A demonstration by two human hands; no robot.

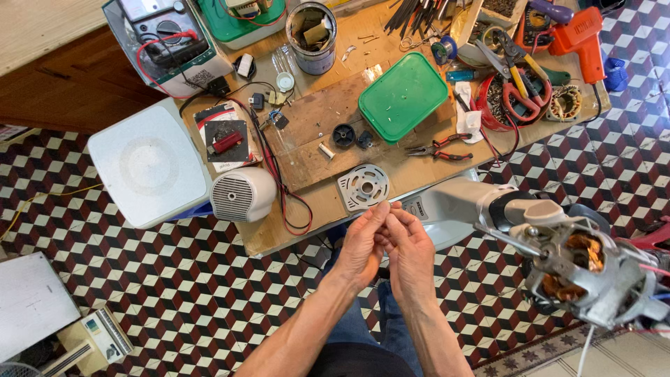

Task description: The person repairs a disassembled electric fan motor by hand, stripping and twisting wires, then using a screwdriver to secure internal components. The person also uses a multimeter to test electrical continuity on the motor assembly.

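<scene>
Both hands are held together just off the near edge of the worktop, over the person's lap. The left hand and the right hand are seen from the back, fingertips meeting at the top. The fingers of the left hand are drawn narrow, pinched toward those of the right; whatever is pinched between them is too small or too hidden to be made out, so whether anything is held cannot be told.

Just beyond the fingertips, a round grey perforated plate is lying flat at the worktop's near edge. It is close to the hands but not touched. To its left a white vented housing is resting on its side, with a red lead looped beside it. Further back, a green lid, red-handled pliers and two small black knobs are laid on a wooden board.

At the right, a bare fan motor with copper windings is seen on a grey neck; its lower part is cut off by the frame edge. The tin and multimeter at the far edge are partly cropped. The floor is tiled in a cube pattern.
</scene>
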